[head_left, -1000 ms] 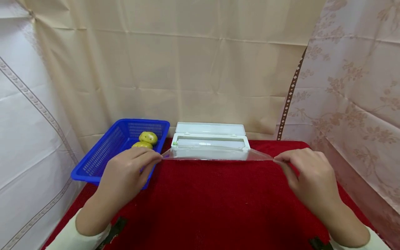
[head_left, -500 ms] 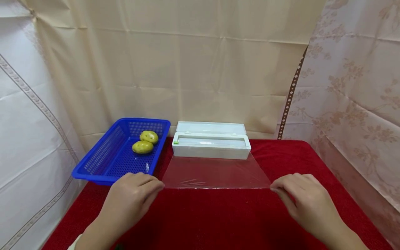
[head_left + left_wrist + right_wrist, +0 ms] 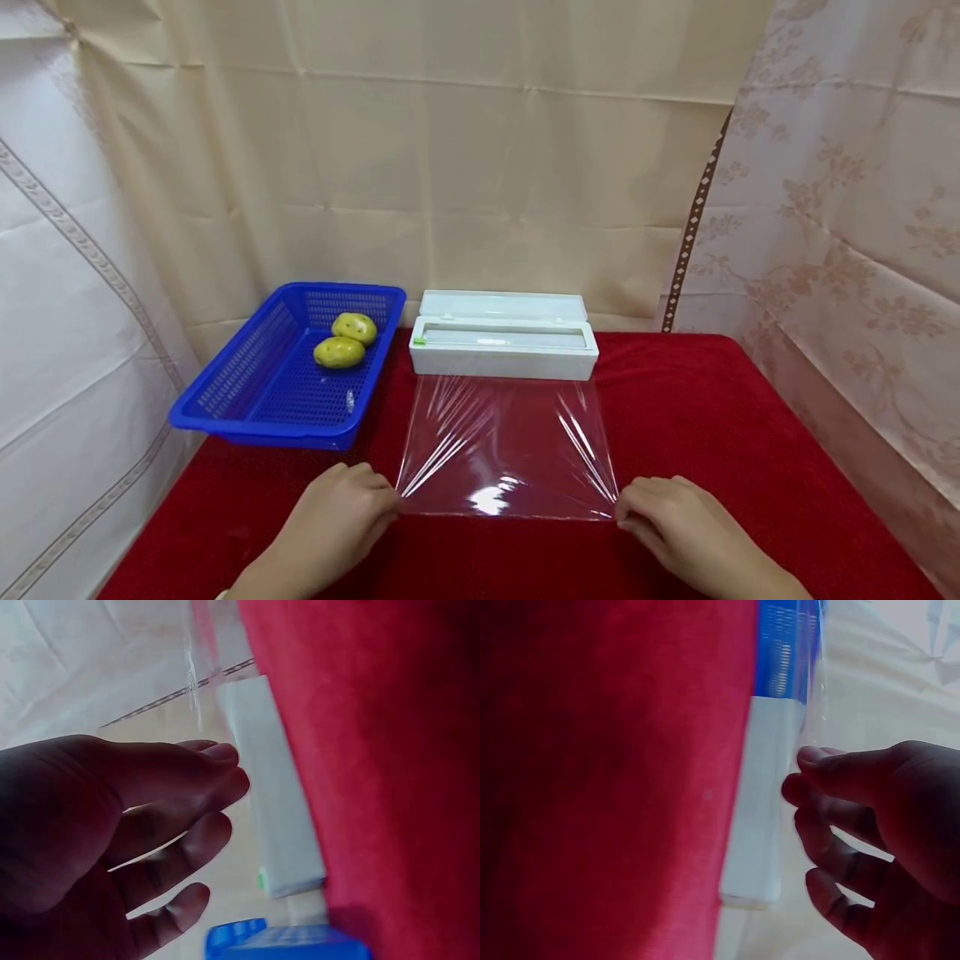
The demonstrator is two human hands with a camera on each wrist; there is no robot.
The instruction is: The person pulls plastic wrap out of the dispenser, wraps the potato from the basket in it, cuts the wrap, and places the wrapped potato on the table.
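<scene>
A sheet of clear cling film stretches from a white cling film dispenser box toward the front of the table. Its front left corner is pinched between the thumb and forefinger of my left hand. My right hand pinches the front right corner in the same manner. Creases fan out from both corners, and light glints near the front edge. The dispenser's lid is raised, and a roll lies inside. In the wrist views, the other fingers of the left hand and the right hand are loosely bent.
A blue plastic basket stands at the left, with two yellowish potatoes inside. Red cloth covers the table. A beige curtain hangs behind it, and patterned cloths hang at both sides.
Both hands have moved toward the front of the table, drawing a longer piece of film from the dispenser. The film has come lower, and the hands are slightly closer together. The box and basket have stayed put.
</scene>
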